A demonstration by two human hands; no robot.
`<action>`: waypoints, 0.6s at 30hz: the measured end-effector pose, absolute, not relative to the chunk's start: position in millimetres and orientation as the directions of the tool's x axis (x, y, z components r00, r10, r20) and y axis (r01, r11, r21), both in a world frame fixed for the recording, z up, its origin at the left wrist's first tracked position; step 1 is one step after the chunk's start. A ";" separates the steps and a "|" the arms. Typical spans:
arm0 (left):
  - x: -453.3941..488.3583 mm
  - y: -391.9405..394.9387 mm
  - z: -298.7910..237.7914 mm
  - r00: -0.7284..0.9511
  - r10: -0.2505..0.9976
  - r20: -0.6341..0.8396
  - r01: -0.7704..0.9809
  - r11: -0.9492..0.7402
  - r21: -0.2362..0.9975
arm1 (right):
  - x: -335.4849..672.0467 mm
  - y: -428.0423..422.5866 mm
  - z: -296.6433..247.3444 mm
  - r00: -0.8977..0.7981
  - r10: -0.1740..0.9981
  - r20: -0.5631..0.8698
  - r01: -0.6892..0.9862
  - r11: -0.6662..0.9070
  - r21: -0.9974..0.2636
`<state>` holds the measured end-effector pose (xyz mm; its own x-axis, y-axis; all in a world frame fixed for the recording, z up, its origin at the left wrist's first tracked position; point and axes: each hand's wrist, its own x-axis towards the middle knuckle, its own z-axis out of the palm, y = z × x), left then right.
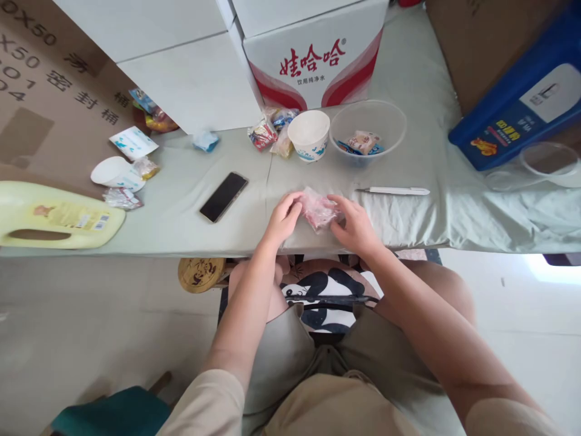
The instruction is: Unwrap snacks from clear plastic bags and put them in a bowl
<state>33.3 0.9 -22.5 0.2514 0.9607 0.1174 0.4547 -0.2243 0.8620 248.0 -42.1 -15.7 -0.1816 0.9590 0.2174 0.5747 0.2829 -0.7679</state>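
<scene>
On pale cloth [175, 175], each half-curled grip [284, 218] [355, 225] touches crinkled plastic [318, 211].

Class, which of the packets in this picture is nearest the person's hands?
The crumpled pinkish packet, between the left hand and right hand; the others, like the beige packet in the clear bowl, lie farther away.

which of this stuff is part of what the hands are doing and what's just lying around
Likely part of the job:
crumpled plastic packet, between the left hand and right hand

Seemingly just lying about, none touched by the hands:
phone
white pen-like tool
upright paper cup
clear bowl with packets inside (might be involved)
yellow jug
blue container
</scene>
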 end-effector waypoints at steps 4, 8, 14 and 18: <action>32.1 3.5 -26.6 0.199 0.978 0.057 0.448 -0.143 0.883 | 252.1 -44.5 -8.2 -0.211 0.944 0.254 0.505 0.328 -0.799; 42.4 0.6 -26.2 0.221 0.970 0.098 0.457 -0.192 0.868 | 250.9 -48.1 -4.1 -0.180 0.945 0.272 0.446 0.325 -0.834; 70.0 -7.7 -29.9 0.317 0.935 0.158 0.173 -0.221 0.960 | 244.3 -47.2 -3.4 0.042 0.995 0.093 0.477 0.062 -0.877; 77.5 -9.8 -32.7 0.310 0.949 0.057 -0.041 -0.047 0.998 | 246.1 -44.8 -8.9 0.139 0.986 0.093 0.403 0.030 -0.915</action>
